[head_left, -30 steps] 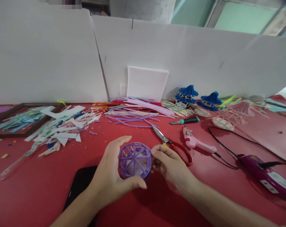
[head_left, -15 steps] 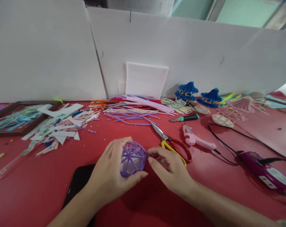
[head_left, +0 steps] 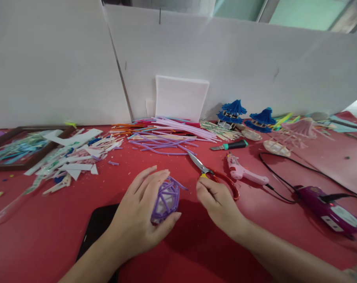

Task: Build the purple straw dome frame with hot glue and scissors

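The left hand (head_left: 143, 208) is curving around a small purple lattice frame (head_left: 167, 201), its fingers covering the far left part and its thumb reaching along the near edge, so this hand is partly closing with the frame in its hold. The frame is sitting tilted in the palm above the red surface (head_left: 172, 267), and 1 purple strip end is sticking out from its upper right edge. The right hand (head_left: 218, 206) is curling its fingers and thumb together at the yellow handle of the scissors (head_left: 206, 170); the handle is mostly hiding behind the fingers, so whether they are gripping it, I cannot tell. The scissors are lying with their metal blades pointing away and to the left.

Beyond them, a green-and-black cutter (head_left: 237, 144) is resting on the surface, and a pink glue gun (head_left: 246, 173) is lying to the right, its black cord running near a purple power box (head_left: 328, 210). Loose coloured sticks (head_left: 181, 127) are lying in a pile before a stack of white sheets (head_left: 181, 98), which is leaning on the wall panel (head_left: 240, 55). A black phone-like slab (head_left: 97, 228) is lying partly under the left forearm.
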`<state>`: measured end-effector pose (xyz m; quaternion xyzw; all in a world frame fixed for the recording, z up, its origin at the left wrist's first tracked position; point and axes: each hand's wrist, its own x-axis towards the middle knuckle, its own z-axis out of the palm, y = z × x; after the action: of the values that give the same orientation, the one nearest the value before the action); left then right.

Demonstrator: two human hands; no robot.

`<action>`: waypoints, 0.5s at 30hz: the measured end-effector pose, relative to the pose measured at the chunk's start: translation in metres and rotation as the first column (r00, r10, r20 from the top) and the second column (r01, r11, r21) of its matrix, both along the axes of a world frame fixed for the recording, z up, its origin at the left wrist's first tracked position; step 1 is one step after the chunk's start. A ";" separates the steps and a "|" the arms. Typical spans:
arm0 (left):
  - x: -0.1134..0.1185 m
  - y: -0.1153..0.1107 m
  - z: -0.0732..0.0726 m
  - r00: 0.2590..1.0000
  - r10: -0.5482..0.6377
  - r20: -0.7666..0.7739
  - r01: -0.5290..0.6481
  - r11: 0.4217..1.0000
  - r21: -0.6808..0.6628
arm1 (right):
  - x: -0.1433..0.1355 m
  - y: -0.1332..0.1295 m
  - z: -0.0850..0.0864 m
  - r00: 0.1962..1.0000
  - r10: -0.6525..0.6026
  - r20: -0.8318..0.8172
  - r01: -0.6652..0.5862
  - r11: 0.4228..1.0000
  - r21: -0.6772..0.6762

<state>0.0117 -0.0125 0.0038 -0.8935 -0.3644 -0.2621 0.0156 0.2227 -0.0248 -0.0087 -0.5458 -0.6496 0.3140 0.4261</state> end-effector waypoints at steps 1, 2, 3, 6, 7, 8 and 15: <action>0.000 0.000 0.000 1.000 -0.002 -0.004 0.002 1.000 0.002 | 0.001 0.000 0.001 1.000 0.004 -0.006 -0.004 1.000 -0.001; 0.000 -0.001 0.000 1.000 0.000 -0.004 0.000 1.000 0.007 | 0.003 0.001 0.001 1.000 0.010 -0.013 -0.010 1.000 -0.003; 0.000 -0.001 -0.001 1.000 0.004 -0.004 -0.004 1.000 0.013 | 0.004 0.002 0.001 1.000 0.017 -0.019 -0.017 1.000 -0.007; 0.000 -0.001 -0.003 1.000 0.018 0.001 -0.018 0.999 0.026 | 0.007 0.006 -0.002 1.000 -0.015 -0.014 0.015 1.000 -0.013; 0.000 0.000 -0.004 1.000 0.022 0.004 -0.022 0.999 0.029 | 0.007 0.008 -0.004 0.999 -0.033 -0.014 0.032 0.999 -0.010; 0.000 0.000 -0.004 1.000 0.024 0.007 -0.025 0.999 0.032 | 0.007 0.009 -0.006 0.999 -0.043 -0.015 0.043 0.999 -0.005; 0.002 0.000 -0.006 0.999 0.044 0.006 -0.044 0.999 0.022 | 0.005 0.015 -0.012 0.995 -0.091 0.048 0.086 0.992 0.094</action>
<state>0.0141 -0.0129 -0.0023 -0.8842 -0.3812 -0.2684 0.0303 0.2277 -0.0103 -0.0212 -0.5619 -0.6496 0.2502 0.4469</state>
